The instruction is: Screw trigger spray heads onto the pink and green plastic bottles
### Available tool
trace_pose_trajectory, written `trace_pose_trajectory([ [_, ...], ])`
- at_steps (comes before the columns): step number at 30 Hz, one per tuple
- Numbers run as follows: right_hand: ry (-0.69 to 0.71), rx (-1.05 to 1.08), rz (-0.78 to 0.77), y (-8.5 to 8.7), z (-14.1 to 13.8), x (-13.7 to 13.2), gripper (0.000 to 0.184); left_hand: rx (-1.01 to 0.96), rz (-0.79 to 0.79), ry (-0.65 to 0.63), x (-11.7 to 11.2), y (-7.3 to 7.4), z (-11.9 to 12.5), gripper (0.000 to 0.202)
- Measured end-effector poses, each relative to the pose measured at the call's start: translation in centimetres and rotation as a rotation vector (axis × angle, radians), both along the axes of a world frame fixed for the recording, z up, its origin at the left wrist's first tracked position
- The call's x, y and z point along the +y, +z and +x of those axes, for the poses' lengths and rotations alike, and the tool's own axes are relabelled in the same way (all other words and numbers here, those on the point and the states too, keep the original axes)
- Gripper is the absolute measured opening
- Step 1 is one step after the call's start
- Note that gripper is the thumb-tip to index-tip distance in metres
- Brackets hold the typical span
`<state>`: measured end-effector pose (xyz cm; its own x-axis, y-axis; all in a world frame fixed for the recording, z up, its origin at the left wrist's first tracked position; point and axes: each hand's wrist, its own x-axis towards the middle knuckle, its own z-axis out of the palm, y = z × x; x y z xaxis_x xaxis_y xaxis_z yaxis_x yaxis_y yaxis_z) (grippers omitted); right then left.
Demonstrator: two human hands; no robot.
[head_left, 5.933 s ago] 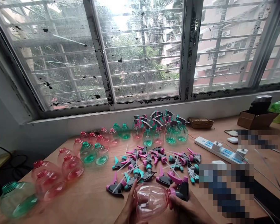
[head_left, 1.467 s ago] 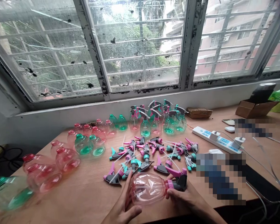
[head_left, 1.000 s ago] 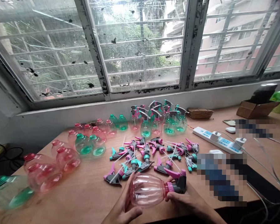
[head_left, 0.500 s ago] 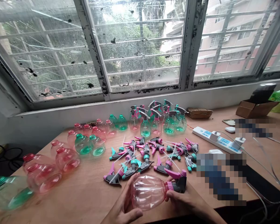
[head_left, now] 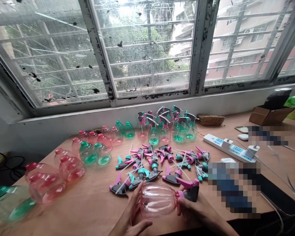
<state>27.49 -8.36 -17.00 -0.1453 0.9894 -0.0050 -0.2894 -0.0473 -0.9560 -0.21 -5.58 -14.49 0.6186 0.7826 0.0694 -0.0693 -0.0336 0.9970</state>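
Observation:
A clear pink spray bottle (head_left: 158, 200) lies sideways between my hands at the table's front edge, its grey and pink trigger head (head_left: 191, 189) pointing right. My left hand (head_left: 135, 209) cups the bottle's base, thumb below it. With fingers closed around the pink collar at the neck, my right hand (head_left: 186, 208) grips the other end. Just beyond the bottle lies a heap of loose trigger heads (head_left: 153, 162), grey with pink or teal parts, some with white tubes sticking out.
Open pink bottles (head_left: 46, 186) and green bottles (head_left: 88, 152) stand along the left. Several bottles with trigger heads (head_left: 165, 132) stand near the window wall. To the right are a white power strip (head_left: 229, 147) with cables, a cardboard box (head_left: 266, 114) and blurred-out items.
The bottle and both hands have shifted slightly to the right, and the bottle appears turned a little about its length. The loose trigger heads and standing bottles keep their places.

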Motion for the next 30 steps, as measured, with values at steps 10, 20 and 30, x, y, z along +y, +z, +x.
trace_pose_trajectory([
  [10, 0.001, -0.005, -0.022, -0.1, 0.0, -0.2, 0.042, -0.091, 0.001, -0.053, 0.4, -0.2, 0.2, 0.091],
  [20, -0.024, -0.132, 0.028, 1.8, 0.1, -0.3, 0.037, -0.035, -0.071, 0.016, 0.1, -0.2, -0.1, 0.102],
  [30, -0.009, -0.054, -0.103, 3.2, -1.1, -0.7, 0.045, -0.031, -0.074, 0.12, 0.5, -3.1, 0.0, 0.106],
])
